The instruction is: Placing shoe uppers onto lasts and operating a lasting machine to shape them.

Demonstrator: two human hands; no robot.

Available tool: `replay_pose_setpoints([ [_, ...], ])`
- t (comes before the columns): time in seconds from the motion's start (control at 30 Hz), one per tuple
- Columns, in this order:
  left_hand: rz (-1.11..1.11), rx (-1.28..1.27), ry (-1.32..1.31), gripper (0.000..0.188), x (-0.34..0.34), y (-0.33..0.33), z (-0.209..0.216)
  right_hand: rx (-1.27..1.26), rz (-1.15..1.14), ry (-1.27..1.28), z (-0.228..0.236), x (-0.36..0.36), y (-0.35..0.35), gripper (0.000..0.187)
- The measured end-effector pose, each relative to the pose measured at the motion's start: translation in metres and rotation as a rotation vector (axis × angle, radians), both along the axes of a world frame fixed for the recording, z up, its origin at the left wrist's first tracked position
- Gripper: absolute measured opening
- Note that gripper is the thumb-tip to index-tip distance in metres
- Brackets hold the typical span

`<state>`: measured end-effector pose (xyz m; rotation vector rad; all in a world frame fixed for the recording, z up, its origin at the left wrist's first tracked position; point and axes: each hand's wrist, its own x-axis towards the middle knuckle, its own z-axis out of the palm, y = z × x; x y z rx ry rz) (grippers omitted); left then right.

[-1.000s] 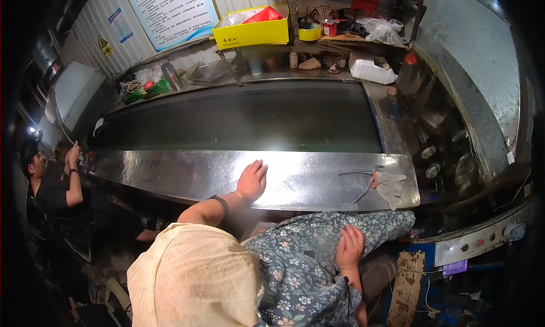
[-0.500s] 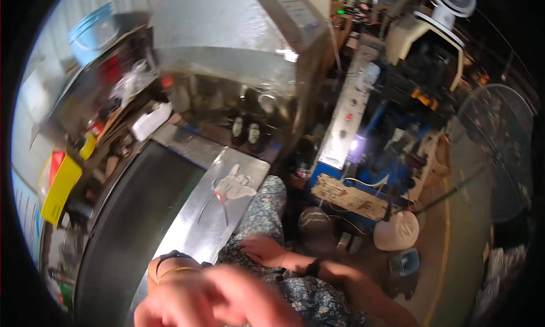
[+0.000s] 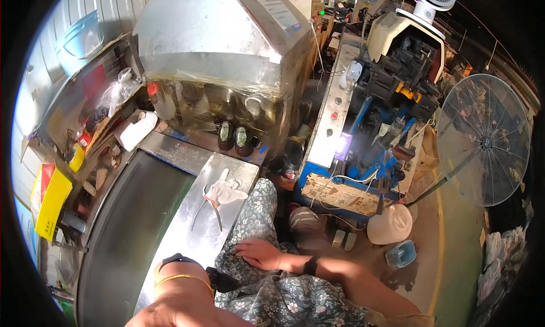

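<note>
A cluttered workshop bends around a narrow metal desk (image 3: 196,244), with a white jug (image 3: 389,225) on the floor near 3 o'clock of the right hand (image 3: 258,253). That hand rests on floral fabric (image 3: 255,213), fingers loosely extended. The left hand (image 3: 181,313) is cut off at 6 o'clock; its fingers cannot be judged.

At 11 o'clock from the right hand, a white glove (image 3: 226,192) lies on the desk, touching a grey-handled tool (image 3: 218,216). The glove looks light and limp, best pinched at its cuff; the tool seems stiff, graspable by its handles. Smooth metal may let both slide. The desk's edges border a dark belt (image 3: 136,230) toward 9 o'clock and the fabric-covered leg.
</note>
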<state>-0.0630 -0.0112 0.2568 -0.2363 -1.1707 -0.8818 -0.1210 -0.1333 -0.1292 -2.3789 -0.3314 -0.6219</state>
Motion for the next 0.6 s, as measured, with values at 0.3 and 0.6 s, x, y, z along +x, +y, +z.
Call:
replay_pose_setpoints([
  [0.3, -0.316, -0.067, -0.192, 0.028, 0.017, -0.012, -0.011, 0.028, -0.036, -0.019, 0.002, -0.002, 0.001, 0.025],
  [0.6, -0.314, -0.018, -0.293, 0.031, 0.020, -0.001, -0.005, 0.012, -0.001, -0.018, 0.001, -0.002, -0.001, 0.024],
])
